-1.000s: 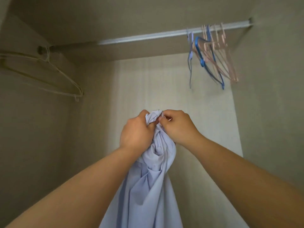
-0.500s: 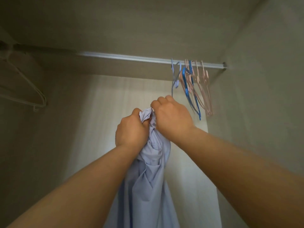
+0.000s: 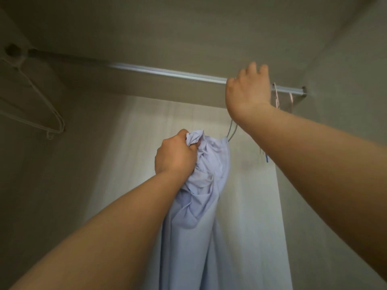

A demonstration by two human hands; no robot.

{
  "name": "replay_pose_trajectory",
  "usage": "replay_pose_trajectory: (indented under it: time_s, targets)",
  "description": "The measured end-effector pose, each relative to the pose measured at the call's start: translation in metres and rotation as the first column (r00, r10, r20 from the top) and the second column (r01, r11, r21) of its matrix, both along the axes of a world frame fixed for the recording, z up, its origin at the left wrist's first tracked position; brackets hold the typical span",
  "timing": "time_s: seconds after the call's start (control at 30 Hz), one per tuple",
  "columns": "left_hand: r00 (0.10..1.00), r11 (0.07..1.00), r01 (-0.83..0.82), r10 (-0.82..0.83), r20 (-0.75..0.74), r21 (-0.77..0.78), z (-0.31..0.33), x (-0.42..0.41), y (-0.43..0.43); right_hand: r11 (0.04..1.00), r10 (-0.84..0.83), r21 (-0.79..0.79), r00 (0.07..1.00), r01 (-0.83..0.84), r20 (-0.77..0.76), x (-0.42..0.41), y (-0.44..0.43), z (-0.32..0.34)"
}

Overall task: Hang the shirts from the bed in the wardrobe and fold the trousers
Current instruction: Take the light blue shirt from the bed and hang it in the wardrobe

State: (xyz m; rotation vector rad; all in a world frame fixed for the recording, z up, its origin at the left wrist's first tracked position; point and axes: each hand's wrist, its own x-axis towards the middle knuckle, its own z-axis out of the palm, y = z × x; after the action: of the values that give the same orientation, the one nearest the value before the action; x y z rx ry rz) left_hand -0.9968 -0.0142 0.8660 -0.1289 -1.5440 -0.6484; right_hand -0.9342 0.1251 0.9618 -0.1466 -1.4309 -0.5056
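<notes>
- The right hand (image 3: pixel 248 91) has let go of the shirt (image 3: pixel 201 206). Half a second ago both fists were bunched together at its top; now this one is up at the rail (image 3: pixel 167 72)
- It sits right over the cluster of hangers (image 3: pixel 276 98) at the rail's right end, with the back of the hand toward us. The fingers bend over the top, but I cannot tell whether they have closed on a hanger hook or only rest on the rail
- The left hand (image 3: pixel 176 152) now carries the load alone, fingers clenched tight round the gathered top of the pale blue shirt. The rest of the fabric hangs straight down inside the wardrobe (image 3: pixel 136 143)
- The shirt is below the rail, near the hangers but not on one; a grey wire of that cluster shows just beside its top edge
- A white hanger (image 3: pixel 41 114) hangs well apart at the far left, and neither hand is on it
- My read is that this is the fetch-a-hanger step. The shirt is not yet hung, and threading a hanger into a crumpled bunch looks like the tricky part
</notes>
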Motion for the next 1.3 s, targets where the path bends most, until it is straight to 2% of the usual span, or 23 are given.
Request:
replay_pose_trajectory:
  time_s: [0.17, 0.27, 0.53, 0.7, 0.97, 1.17, 1.3]
  targets:
    - [0.999, 0.999, -0.035, 0.035, -0.014, -0.003, 0.016, -0.003, -0.008, 0.986, -0.010, -0.163, 0.996, 0.025, 0.089, -0.008, 0.009, 0.028]
    - [0.997, 0.996, -0.083, 0.082, -0.012, -0.035, 0.022, -0.009, -0.010, 0.978, -0.020, -0.201, 0.986, 0.054, 0.168, -0.015, 0.015, 0.033]
    - [0.997, 0.997, -0.073, 0.073, 0.013, -0.024, 0.034, -0.018, -0.015, 0.965, 0.129, -0.254, 0.964, -0.067, 0.233, -0.030, 0.029, 0.038]
    - [0.997, 0.998, -0.059, 0.060, 0.048, -0.014, 0.033, -0.022, -0.023, 0.953, 0.226, -0.246, 0.958, -0.180, 0.176, -0.034, 0.032, 0.037]
    - [0.995, 1.000, -0.024, 0.023, 0.095, 0.007, 0.023, -0.021, -0.030, 0.822, 0.509, -0.363, 0.852, -0.438, 0.123, -0.025, 0.034, 0.045]
    - [0.992, 1.000, 0.013, -0.012, 0.127, -0.006, 0.018, -0.011, -0.026, 0.763, 0.573, -0.447, 0.809, -0.467, 0.134, -0.018, 0.037, 0.054]
    - [0.994, 1.000, 0.011, -0.010, 0.113, -0.010, 0.026, 0.004, -0.030, 0.675, 0.672, -0.490, 0.734, -0.552, 0.099, -0.014, 0.028, 0.063]
